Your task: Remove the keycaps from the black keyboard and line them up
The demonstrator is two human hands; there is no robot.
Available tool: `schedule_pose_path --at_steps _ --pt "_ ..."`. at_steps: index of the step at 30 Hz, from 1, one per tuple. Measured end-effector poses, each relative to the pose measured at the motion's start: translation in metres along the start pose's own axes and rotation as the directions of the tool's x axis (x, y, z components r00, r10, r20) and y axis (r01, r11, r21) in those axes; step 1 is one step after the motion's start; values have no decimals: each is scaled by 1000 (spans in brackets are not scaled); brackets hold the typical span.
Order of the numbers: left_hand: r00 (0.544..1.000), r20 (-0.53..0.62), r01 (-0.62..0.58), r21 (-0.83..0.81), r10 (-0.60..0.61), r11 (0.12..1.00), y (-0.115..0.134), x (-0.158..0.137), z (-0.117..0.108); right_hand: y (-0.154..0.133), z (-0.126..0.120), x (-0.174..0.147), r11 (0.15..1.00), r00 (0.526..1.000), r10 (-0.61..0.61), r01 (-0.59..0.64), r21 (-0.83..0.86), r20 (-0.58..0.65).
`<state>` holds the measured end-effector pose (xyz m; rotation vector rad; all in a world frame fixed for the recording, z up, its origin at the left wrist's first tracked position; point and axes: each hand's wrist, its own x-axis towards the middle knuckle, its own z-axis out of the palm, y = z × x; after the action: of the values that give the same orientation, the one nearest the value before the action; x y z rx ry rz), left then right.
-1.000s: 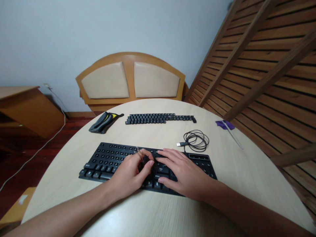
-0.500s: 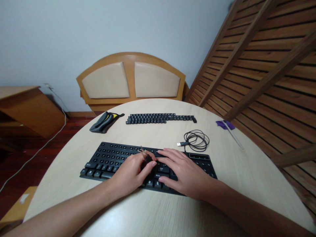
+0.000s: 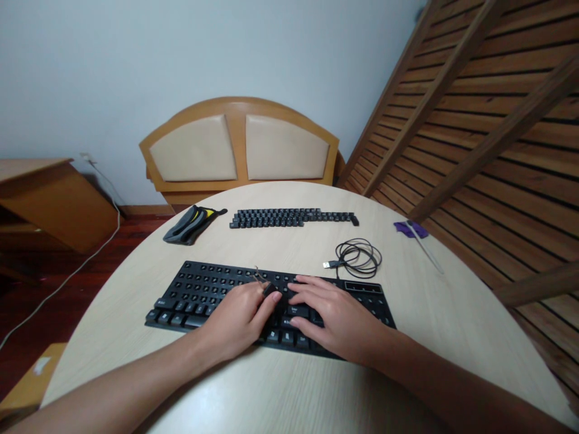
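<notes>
Where both hands meet the work, the black keyboard [image 3: 279, 319] lies flat on the table [image 3: 280, 247], directly beneath them. Its long axis runs across the person's front, slightly skewed, with the left end set farther from the body than the right.

The left hand [image 3: 239, 310] is above the middle of the board. Its grip is clamped, thumb against fingers, on a small black piece [image 3: 269, 289]; whether this is a keycap or a tool handle cannot be determined. Thin wires [image 3: 259, 276] project from the same grip, away from the body.

The right hand [image 3: 332, 310] is spread, fingers apart, and appears to rest on the board just beside the Enter key [image 3: 295, 311], gripping nothing visible. It is nearer the right end; the left hand is nearer the uncapped key positions on the left half.

Detached keycaps [image 3: 271, 217] stand in rows beyond the board, well apart from both hands.
</notes>
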<state>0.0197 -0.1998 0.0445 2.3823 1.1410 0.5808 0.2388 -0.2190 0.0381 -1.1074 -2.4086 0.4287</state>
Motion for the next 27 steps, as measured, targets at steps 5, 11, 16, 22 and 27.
schedule_pose_path --at_steps 5,11,16,22,27 --pt "1000 12 -13 37 12 999 4 0 2 3 5 2 999 1000 17 -16 33 -17" --pt "1000 23 3 34 -4 999 5 -1 3 -3 6 3 998 998 55 -55 16 -9" --pt "998 21 52 -49 -51 997 1 -2 2 -7 8 1 999 999 33 -33 -39 -3" --pt "986 27 165 -147 -163 975 1 -1 1 -8 13 1 990 998 61 -59 -126 10" --pt "977 -15 212 -92 -214 973 0 1 3 -7 14 1 992 997 79 -80 -94 -14"
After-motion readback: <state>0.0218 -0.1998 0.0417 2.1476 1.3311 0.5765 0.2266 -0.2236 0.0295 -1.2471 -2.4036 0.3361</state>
